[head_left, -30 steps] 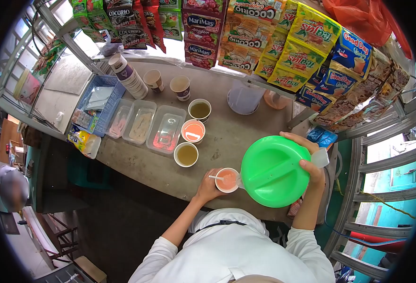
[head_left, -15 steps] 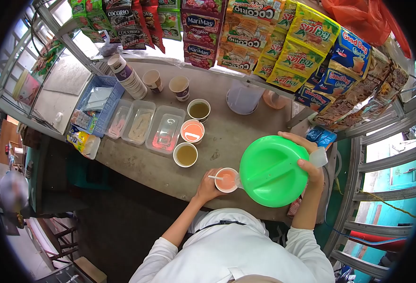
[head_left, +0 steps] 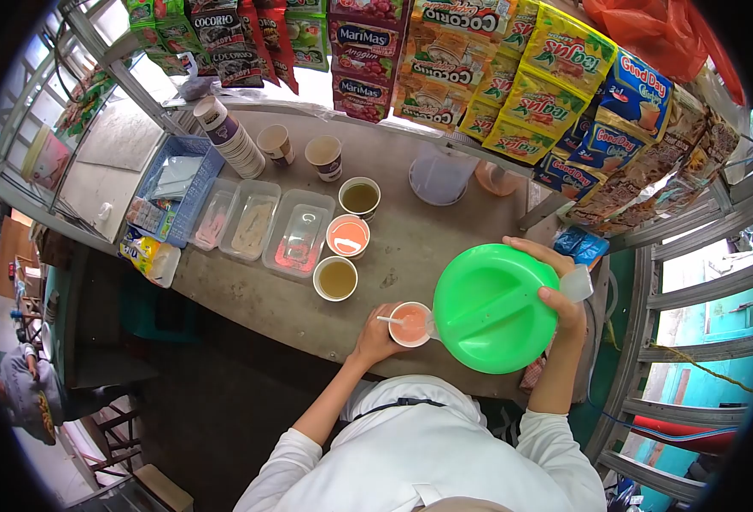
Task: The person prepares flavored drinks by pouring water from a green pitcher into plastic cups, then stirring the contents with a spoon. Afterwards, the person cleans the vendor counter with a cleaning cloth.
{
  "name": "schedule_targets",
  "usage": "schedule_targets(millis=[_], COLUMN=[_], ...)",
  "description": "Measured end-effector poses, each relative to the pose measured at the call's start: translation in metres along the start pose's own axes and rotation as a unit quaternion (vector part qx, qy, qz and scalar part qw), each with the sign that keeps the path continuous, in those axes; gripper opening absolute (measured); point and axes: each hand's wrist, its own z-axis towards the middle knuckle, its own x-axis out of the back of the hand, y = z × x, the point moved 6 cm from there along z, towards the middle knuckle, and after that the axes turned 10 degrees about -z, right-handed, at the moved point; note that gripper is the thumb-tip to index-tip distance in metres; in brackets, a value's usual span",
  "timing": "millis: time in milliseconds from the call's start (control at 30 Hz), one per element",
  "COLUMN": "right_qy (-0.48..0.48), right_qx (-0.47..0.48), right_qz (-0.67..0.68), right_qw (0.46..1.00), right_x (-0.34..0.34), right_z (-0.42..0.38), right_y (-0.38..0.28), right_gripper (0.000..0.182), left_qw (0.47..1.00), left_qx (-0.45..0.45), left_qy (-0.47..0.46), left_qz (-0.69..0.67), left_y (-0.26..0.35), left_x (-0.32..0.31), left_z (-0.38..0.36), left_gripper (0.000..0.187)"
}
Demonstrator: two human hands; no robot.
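Your left hand [head_left: 374,340] curls round a paper cup [head_left: 411,325] at the bench's [head_left: 398,256] near edge; your right hand [head_left: 560,286] clasps a pitcher [head_left: 496,309] by its translucent handle [head_left: 577,284], a ridged green lid [head_left: 487,346] hiding most below. Glossy sachets [head_left: 444,64] beyond are cropped.

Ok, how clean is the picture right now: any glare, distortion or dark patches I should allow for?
Head view: wide-angle distortion, black corners, a bowed edge on the counter; head view: blown-out white behind the MariMas sachets, plus a white reflection on the standing orange drink; head view: deep shadow on the floor; head view: the green lid looks reasonably sharp.
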Motion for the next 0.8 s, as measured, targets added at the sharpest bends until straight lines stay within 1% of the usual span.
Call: schedule_targets(millis=[467, 800], right_qy=[0.002, 0.007], right_qx=[-0.007, -0.012], right_qz=[0.008, 0.014], right_qw=[1.000, 1.000], right_x=[0.0001, -0.0003], right_z=[-0.0004, -0.0012], right_y=[0.0001, 0.0004], right_gripper=[0.076, 0.077], left_qw=[1.000, 1.000], left_qx=[-0.003, -0.009], left_qy=[-0.015, -0.003], left_qz=[0.011, 0.007], left_y=[-0.0011, -0.0005], left_x=[-0.0011, -0.0007], left_z=[-0.0001, 0.0001], left_gripper=[0.061, 0.059])
